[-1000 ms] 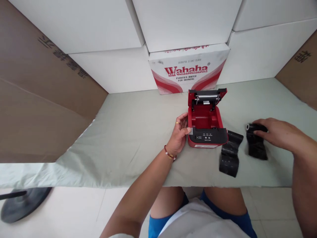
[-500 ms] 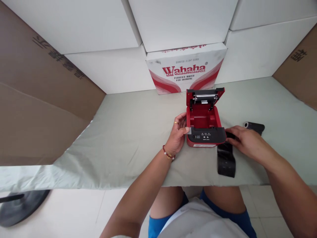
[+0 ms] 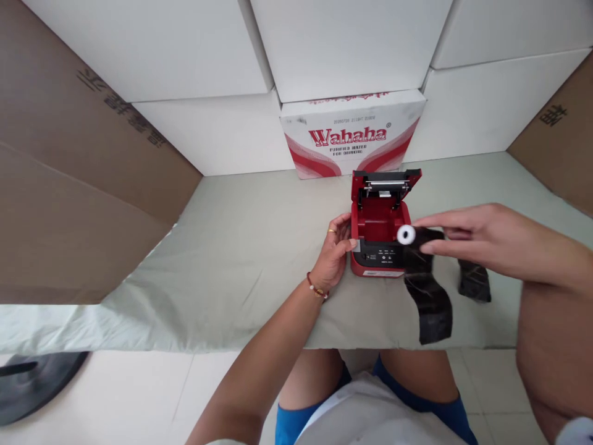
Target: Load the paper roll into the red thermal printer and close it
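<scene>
A red and black label printer (image 3: 377,256) stands on the cloth with its lid raised and its red inner bay exposed. My left hand (image 3: 334,250) grips its left side, thumb on the front corner and fingers along the wall. In my right hand (image 3: 482,241) a roll of black ribbon (image 3: 406,235) with a white core is pinched between thumb and fingers, above the printer's right front corner. From it a loose black strip (image 3: 434,309) hangs toward the table's front edge. Another black piece (image 3: 473,281) shows below the hand; whether they join is hidden.
A white and red Wahaha carton (image 3: 352,139) stands behind the printer, against stacked white boxes (image 3: 204,133). Brown cardboard (image 3: 92,185) walls the left side, and more cardboard (image 3: 556,136) the right. Pale green cloth (image 3: 250,247) covers the table.
My right hand has lifted the ribbon roll from beside the printer up and over its right front corner, drawing the strip along. The left hand stays on the printer.
</scene>
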Demonstrator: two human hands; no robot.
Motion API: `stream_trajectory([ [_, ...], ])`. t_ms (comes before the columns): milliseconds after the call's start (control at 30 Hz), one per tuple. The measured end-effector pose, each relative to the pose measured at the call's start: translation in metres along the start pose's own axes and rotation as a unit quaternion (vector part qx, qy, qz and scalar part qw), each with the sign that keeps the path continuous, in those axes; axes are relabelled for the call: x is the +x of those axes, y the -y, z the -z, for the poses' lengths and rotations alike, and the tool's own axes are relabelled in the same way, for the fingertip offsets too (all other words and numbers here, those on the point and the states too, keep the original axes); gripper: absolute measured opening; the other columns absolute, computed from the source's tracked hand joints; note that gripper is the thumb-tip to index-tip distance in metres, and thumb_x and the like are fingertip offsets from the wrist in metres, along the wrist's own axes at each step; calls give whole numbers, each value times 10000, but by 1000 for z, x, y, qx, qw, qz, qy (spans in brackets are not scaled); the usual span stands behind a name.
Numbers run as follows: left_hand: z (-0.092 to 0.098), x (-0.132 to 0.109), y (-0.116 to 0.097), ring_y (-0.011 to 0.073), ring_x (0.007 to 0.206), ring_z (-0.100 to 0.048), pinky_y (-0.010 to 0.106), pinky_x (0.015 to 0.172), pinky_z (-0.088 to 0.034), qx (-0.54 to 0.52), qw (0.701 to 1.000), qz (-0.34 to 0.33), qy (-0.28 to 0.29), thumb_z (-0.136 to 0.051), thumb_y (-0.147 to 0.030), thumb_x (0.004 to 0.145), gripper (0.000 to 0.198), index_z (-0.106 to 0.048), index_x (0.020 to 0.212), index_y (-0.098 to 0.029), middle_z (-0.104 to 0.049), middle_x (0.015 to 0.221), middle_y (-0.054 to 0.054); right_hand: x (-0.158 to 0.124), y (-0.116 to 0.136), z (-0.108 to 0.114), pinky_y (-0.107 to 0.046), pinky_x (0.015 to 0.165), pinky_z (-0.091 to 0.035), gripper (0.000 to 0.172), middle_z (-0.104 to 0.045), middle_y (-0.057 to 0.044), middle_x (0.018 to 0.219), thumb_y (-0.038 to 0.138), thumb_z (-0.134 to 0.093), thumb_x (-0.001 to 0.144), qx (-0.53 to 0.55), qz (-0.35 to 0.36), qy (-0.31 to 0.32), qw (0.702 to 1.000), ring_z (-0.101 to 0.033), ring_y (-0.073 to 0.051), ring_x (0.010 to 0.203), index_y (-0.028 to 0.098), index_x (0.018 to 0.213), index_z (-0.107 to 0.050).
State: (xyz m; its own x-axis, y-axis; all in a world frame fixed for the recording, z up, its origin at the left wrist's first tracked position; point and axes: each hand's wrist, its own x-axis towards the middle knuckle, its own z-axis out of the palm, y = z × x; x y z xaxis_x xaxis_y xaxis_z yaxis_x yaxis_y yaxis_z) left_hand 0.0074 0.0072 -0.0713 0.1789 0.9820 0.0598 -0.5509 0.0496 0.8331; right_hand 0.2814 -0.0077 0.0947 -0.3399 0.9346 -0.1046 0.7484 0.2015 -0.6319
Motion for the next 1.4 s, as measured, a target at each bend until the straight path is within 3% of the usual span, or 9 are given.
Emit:
stream_trajectory([
  [133, 0, -2, -1, 306, 1532, -536, 496, 1316, -408, 13, 1000, -12, -1, -954, -444, 772, 659, -661, 1346, -308, -637, 1549, 64, 55, 16, -33, -338, 713, -512, 379, -806, -12, 852, 397, -723, 975, -132, -14, 17, 991, -709, -213, 747, 311, 1319, -856],
  [367, 0, -13, 7, 314, 1569, -505, 542, 1333, -427, 145, 981, -125, 2, -761, -500, 980, 542, -607, 1477, -348, -545, 1622, 82, 85, 29, -64, -365, 715, -500, 371, -861, -108, 1150, 313, -658, 988, -316, -43, -4, 948, -758, -294, 953, 307, 1308, -846],
  [567, -6, -33, -2, 351, 1575, -475, 635, 1339, -399, 408, 842, -345, 77, -660, -411, 1064, 348, -708, 1396, -320, -571, 1510, 113, 95, 35, -71, -389, 724, -497, 377, -849, -163, 1201, 265, -634, 989, -323, -77, 9, 943, -773, -344, 1010, 269, 1307, -836],
  [700, -11, -38, -6, 331, 1489, -531, 593, 1257, -492, 492, 769, -403, 62, -663, -310, 1049, 264, -759, 1294, -283, -609, 1381, 109, 80, 35, -65, -377, 731, -514, 414, -861, -104, 1072, 287, -671, 991, -270, -54, 7, 961, -768, -293, 901, 266, 1383, -803],
  [800, -13, -38, -6, 327, 1465, -536, 589, 1239, -506, 517, 740, -426, 52, -671, -311, 1051, 250, -779, 1273, -274, -605, 1364, 108, 58, 25, -54, -341, 698, -527, 291, -811, -15, 839, 415, -673, 1040, -78, 5, -105, 991, -714, -216, 744, 273, 1214, -858],
  [900, -15, -39, -6, 332, 1481, -510, 589, 1231, -511, 525, 728, -437, 53, -686, -309, 1042, 244, -789, 1261, -276, -592, 1373, 107, 52, 6, -47, -354, 729, -553, 377, -818, -50, 942, 539, -619, 1086, 21, 38, -356, 933, -685, -198, 752, 263, 1148, -867],
  [967, -16, -40, -6, 337, 1483, -507, 598, 1224, -514, 534, 722, -436, 53, -696, -294, 1033, 242, -791, 1256, -289, -586, 1375, 103, 62, -7, -48, -389, 832, -591, 463, -826, -108, 1191, 585, -610, 1085, 34, 57, -444, 893, -732, -221, 899, 248, 1320, -822],
  [1133, -18, -41, -9, 335, 1480, -513, 610, 1245, -494, 547, 711, -437, 62, -721, -252, 1007, 278, -793, 1273, -293, -570, 1415, 102, 81, -19, -64, -480, 1150, -572, 569, -815, -95, 1391, 648, -586, 1094, 157, 81, -348, 921, -761, -262, 1269, 251, 1472, -738],
  [1400, -16, -42, -9, 338, 1489, -507, 646, 1299, -438, 570, 688, -445, 53, -759, -310, 984, 304, -798, 1285, -340, -554, 1460, 95, 18, -26, -92, -551, 1239, -528, 390, -876, -63, 1249, 461, -495, 1164, 81, 194, -318, 924, -799, -274, 1269, 313, 1122, -854],
])
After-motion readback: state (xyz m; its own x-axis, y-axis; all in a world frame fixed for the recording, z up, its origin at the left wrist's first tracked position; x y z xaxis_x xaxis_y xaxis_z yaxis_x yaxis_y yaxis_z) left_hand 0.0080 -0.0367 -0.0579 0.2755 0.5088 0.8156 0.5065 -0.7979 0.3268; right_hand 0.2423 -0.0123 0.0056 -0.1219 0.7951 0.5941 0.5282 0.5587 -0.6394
